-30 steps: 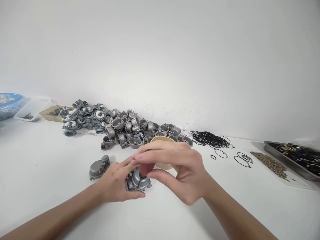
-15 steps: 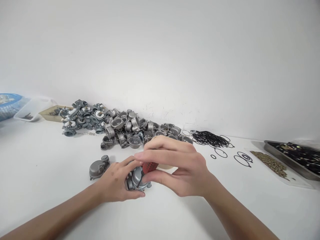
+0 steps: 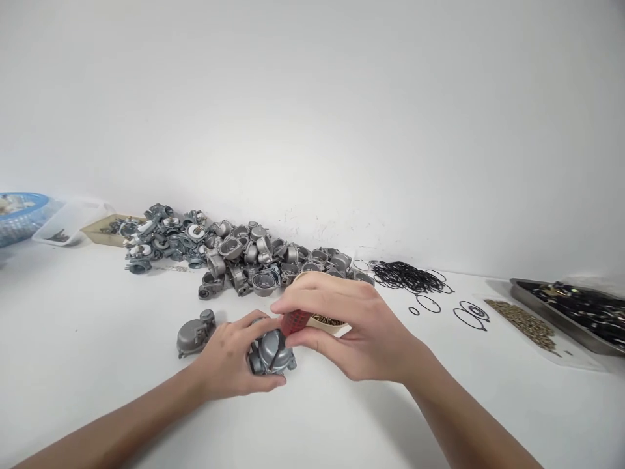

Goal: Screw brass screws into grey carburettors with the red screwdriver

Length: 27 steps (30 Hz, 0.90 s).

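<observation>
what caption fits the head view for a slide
Left hand steadies a grey metal carburetor body on the white table while the right hand holds a red-handled tool to it.

Hands: two are showing; the left hand (image 3: 229, 358) and the right hand (image 3: 351, 329), both meeting near the worktop's (image 3: 97, 365) front middle
Red-handled tool (image 3: 294, 321): one is sitting in the right hand
Grey metal casting in hand (image 3: 271, 352): one is lying under the left hand
Loose grey casting (image 3: 195, 333): one is lying alone, just left of the hands
Heap of grey castings (image 3: 234, 251): one heap is running along the back edge; too many to count
Black rubber rings (image 3: 405, 275): one tangled pile; about four are lying loose beside it
Steel tray (image 3: 566, 306): one is sitting at the right edge
Blue basket (image 3: 19, 215): one is sitting at the left edge
Small round dish (image 3: 326, 321): one is showing behind the right hand
</observation>
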{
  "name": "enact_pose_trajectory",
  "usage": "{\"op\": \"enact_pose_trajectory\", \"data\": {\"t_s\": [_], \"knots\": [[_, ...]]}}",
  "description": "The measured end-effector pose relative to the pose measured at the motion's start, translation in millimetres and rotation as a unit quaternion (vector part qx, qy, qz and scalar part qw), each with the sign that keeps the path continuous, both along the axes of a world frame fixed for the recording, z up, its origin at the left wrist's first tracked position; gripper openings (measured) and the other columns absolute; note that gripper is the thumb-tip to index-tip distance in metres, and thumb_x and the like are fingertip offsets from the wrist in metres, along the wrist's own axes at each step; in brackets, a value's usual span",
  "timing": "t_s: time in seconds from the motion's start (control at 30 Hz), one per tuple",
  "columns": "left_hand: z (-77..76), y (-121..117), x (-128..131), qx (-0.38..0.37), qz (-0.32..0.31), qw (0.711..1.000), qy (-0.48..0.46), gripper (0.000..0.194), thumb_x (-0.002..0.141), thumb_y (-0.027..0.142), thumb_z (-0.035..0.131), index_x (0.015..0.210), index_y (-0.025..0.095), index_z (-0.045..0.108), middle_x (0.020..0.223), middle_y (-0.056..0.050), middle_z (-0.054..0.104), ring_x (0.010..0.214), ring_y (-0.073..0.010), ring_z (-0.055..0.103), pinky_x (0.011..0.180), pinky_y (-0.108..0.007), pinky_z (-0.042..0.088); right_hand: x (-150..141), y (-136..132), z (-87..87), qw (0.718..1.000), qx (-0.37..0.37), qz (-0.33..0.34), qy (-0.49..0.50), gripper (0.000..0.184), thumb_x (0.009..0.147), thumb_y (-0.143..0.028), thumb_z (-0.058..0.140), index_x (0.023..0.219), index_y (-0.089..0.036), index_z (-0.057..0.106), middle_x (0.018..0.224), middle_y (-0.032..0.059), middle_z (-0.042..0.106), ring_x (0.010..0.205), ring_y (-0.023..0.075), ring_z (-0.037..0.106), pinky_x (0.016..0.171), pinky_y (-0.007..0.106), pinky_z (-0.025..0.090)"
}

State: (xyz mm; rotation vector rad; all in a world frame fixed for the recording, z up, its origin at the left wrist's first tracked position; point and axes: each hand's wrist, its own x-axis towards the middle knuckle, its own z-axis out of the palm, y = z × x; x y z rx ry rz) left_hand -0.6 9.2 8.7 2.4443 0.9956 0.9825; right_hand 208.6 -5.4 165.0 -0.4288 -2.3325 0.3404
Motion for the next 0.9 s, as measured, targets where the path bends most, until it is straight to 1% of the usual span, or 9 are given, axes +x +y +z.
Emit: {"op": "enact_pose_trajectory", "data": {"t_s": [0.17,0.27,0.4,0.5,0.6,0.7,0.77,0.83,0.9], "knots": [[5.8,-3.2,3.5,-0.075,0.008,0.997,0.021,0.076,0.080,0.045,0.082,0.146,0.034,0.047,0.132,-0.007,0.066,0.094,-0.0284,0.072,0.083,-0.039,0.057,25.2,3.3,9.8,0.999,0.037,-0.014,0.001,0.024,0.090,-0.010,0.077,0.111,-0.021,0.072,0.086,0.0003,0.077,0.081,0.0121,0.071,0.077,0.026,0.059],[12.0,-7.0,6.4,-0.127,0.015,0.992,0.012,0.077,0.080,0.035,0.080,0.147,0.034,0.042,0.143,-0.008,0.062,0.108,-0.0329,0.070,0.095,-0.047,0.053,53.0,7.7,6.3,0.998,0.024,-0.055,0.013,0.031,0.086,-0.011,0.082,0.113,-0.023,0.073,0.098,0.0033,0.079,0.087,0.0154,0.074,0.076,0.028,0.061],[18.3,-11.7,9.2,-0.159,-0.001,0.987,-0.014,0.062,0.077,0.026,0.078,0.133,0.034,0.052,0.134,-0.003,0.066,0.116,-0.0335,0.067,0.099,-0.047,0.050,77.0,9.1,-4.4,0.997,-0.034,-0.047,0.055,0.035,0.086,-0.007,0.080,0.115,-0.025,0.072,0.098,0.0048,0.080,0.091,0.0191,0.077,0.074,0.031,0.065],[18.4,-13.6,10.5,-0.163,-0.004,0.986,-0.028,0.062,0.076,0.025,0.080,0.131,0.035,0.053,0.129,-0.001,0.067,0.111,-0.0318,0.069,0.097,-0.046,0.051,79.4,5.9,-9.5,0.996,-0.035,-0.024,0.072,0.037,0.087,-0.003,0.078,0.116,-0.025,0.073,0.095,0.0050,0.081,0.094,0.0199,0.078,0.073,0.031,0.066],[16.6,-14.5,11.5,-0.156,-0.001,0.987,-0.041,0.063,0.074,0.024,0.081,0.130,0.035,0.054,0.127,-0.001,0.068,0.107,-0.0306,0.070,0.093,-0.043,0.053,79.6,-2.8,-5.2,0.996,-0.024,-0.033,0.084,0.034,0.086,-0.003,0.077,0.112,-0.024,0.074,0.094,0.0056,0.079,0.088,0.0203,0.077,0.065,0.030,0.066],[15.8,-15.5,11.2,-0.147,0.000,0.988,-0.047,0.063,0.074,0.024,0.081,0.130,0.034,0.054,0.127,-0.002,0.068,0.106,-0.0309,0.070,0.090,-0.043,0.054,85.9,-15.4,9.5,0.983,0.050,-0.102,0.142,0.025,0.084,-0.009,0.079,0.104,-0.024,0.078,0.089,0.0059,0.075,0.076,0.0195,0.072,0.052,0.029,0.062],[15.7,-16.0,9.6,-0.151,0.004,0.987,-0.048,0.062,0.075,0.025,0.081,0.129,0.033,0.053,0.129,-0.003,0.067,0.108,-0.0317,0.069,0.092,-0.044,0.053,91.1,-19.7,16.9,0.958,0.128,-0.171,0.189,0.024,0.081,-0.009,0.081,0.100,-0.024,0.080,0.083,0.0061,0.073,0.074,0.0204,0.070,0.051,0.029,0.060],[15.2,-15.6,7.0,-0.166,0.006,0.985,-0.047,0.060,0.076,0.025,0.080,0.128,0.032,0.052,0.131,-0.004,0.066,0.109,-0.0320,0.068,0.094,-0.046,0.052,94.0,-15.0,13.0,0.934,0.154,-0.244,0.211,0.024,0.078,-0.009,0.083,0.096,-0.025,0.080,0.084,0.0062,0.074,0.076,0.0213,0.072,0.058,0.030,0.063],[13.9,-13.4,4.0,-0.190,-0.001,0.980,-0.050,0.058,0.077,0.027,0.081,0.126,0.031,0.051,0.125,-0.003,0.069,0.104,-0.0309,0.069,0.090,-0.044,0.053,94.7,0.2,-5.8,0.921,0.101,-0.316,0.206,0.017,0.080,-0.016,0.084,0.094,-0.022,0.077,0.093,0.0065,0.074,0.082,0.0217,0.075,0.071,0.034,0.067]]}}
